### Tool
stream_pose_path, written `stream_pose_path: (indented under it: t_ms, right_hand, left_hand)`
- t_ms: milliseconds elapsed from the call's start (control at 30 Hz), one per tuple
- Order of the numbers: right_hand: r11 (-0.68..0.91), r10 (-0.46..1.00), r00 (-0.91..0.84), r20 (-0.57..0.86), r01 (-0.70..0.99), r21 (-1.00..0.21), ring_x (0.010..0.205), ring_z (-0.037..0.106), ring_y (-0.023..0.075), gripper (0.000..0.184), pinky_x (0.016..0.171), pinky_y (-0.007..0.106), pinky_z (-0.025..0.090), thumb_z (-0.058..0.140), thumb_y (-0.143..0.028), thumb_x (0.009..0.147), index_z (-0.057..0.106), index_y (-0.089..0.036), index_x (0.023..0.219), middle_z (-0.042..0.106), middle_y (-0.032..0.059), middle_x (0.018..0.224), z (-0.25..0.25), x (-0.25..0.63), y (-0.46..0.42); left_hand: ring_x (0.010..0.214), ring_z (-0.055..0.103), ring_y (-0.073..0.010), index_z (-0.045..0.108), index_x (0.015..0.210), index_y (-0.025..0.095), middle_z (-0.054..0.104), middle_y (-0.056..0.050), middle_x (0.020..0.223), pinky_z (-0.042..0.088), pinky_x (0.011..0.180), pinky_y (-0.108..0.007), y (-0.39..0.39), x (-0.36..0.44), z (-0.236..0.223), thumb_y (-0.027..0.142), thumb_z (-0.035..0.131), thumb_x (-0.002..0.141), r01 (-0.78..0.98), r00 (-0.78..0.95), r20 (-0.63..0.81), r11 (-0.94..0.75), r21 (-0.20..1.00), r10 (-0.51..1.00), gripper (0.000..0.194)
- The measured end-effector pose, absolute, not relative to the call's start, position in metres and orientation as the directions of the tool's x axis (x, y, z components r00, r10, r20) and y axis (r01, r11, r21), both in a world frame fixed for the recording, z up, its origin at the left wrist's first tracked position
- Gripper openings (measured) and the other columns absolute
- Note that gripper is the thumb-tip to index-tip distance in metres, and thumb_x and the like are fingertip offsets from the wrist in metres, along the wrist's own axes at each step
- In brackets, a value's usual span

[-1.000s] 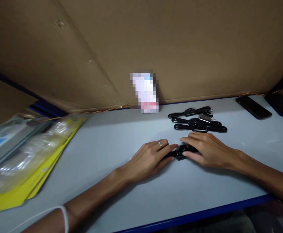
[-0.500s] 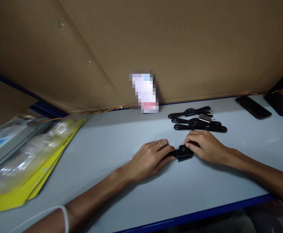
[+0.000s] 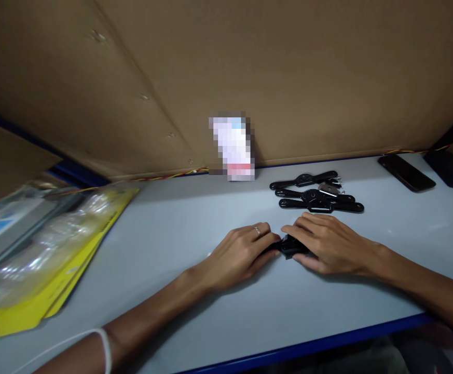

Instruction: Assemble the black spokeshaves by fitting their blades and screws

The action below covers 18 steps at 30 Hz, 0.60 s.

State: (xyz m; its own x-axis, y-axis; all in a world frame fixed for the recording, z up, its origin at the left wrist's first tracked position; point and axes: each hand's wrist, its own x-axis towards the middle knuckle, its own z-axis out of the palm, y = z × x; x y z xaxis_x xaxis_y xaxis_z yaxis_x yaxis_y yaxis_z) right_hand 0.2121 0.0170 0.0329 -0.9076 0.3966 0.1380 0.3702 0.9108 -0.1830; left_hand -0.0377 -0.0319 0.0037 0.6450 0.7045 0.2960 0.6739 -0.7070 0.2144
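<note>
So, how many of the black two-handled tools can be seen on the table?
4. Three lie in a row behind the hands: back, middle, front. A fourth lies mostly hidden under the left hand and right hand.

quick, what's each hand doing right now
Left hand: laid flat, fingertips on the small black part.
Right hand: laid flat over the same part, covering most of it; no clear grip.
</note>
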Motion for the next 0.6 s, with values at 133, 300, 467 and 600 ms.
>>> stream_pose_path:
  t_ms: [133, 300, 467, 600]
  right_hand:
    - [0.913, 0.407, -0.901, 0.153, 0.394, -0.104, 0.096, 0.061, 0.0272, 0.032, 0.083, 0.044, 0.054, 0.055, -0.031, 0.097, 0.06, -0.012, 0.123, 0.066, 0.0153, 0.106, 0.03, 0.209, 0.015]
    - [0.911, 0.41, -0.899, 0.156, 0.395, -0.119, 0.098, 0.063, 0.029, 0.036, 0.085, 0.046, 0.054, 0.059, -0.032, 0.097, 0.061, -0.009, 0.124, 0.067, 0.0165, 0.108, 0.031, 0.209, 0.014]
    - [0.816, 0.544, -0.806, 0.234, 0.443, -0.372, 0.099, 0.064, 0.0254, 0.034, 0.085, 0.041, 0.053, 0.062, -0.037, 0.097, 0.066, -0.014, 0.121, 0.07, 0.0125, 0.107, 0.033, 0.214, 0.022]
    - [0.637, 0.715, -0.679, 0.164, 0.537, -0.553, 0.083, 0.064, 0.0182, 0.015, 0.077, 0.034, 0.049, 0.062, -0.026, 0.096, 0.073, -0.018, 0.1, 0.072, 0.006, 0.093, 0.031, 0.212, 0.028]
  left_hand:
    - [0.075, 0.061, -0.0155, 0.061, 0.113, 0.017, 0.063, -0.004, 0.094, 0.052, 0.066, -0.03, -0.031, -0.038, 0.003, 0.029, 0.042, 0.108, 0.669, 0.647, 0.304, -0.712, 0.215, 0.7, 0.022]
    - [0.075, 0.061, -0.0161, 0.06, 0.113, 0.017, 0.063, -0.004, 0.094, 0.053, 0.066, -0.031, -0.032, -0.037, 0.003, 0.028, 0.042, 0.108, 0.672, 0.642, 0.311, -0.71, 0.212, 0.701, 0.022]
    - [0.075, 0.061, -0.0158, 0.06, 0.115, 0.017, 0.063, -0.004, 0.094, 0.052, 0.065, -0.03, -0.032, -0.036, 0.006, 0.029, 0.044, 0.107, 0.669, 0.642, 0.318, -0.712, 0.214, 0.698, 0.021]
    - [0.075, 0.061, -0.016, 0.059, 0.12, 0.017, 0.063, -0.004, 0.095, 0.052, 0.065, -0.031, -0.032, -0.037, 0.006, 0.029, 0.044, 0.107, 0.667, 0.644, 0.315, -0.713, 0.214, 0.697, 0.023]
